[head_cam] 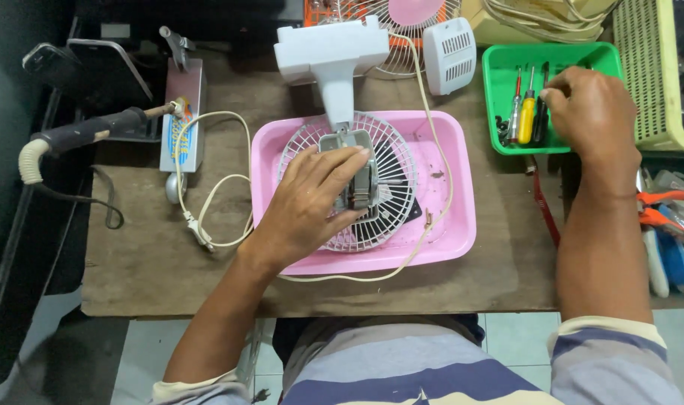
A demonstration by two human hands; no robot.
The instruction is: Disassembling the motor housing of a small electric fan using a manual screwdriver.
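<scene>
Left hand point(312, 202) of mine presses flat on the bare fan motor point(359, 180) in the pink tray point(447, 225) mid-frame, right hand point(589, 105) pinches inside the green tray point(507, 67) upper right, so the fan is open, not fixed yet

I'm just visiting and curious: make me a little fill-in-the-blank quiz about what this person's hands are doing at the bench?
1. The left hand rests on the fan motor, which sits on a white wire grille inside a ____ tray.
2. The right hand reaches into a ____ tray holding screwdrivers.
3. The fan's cream power cord lies on the ____ table.

Missing words: pink; green; wooden
</scene>
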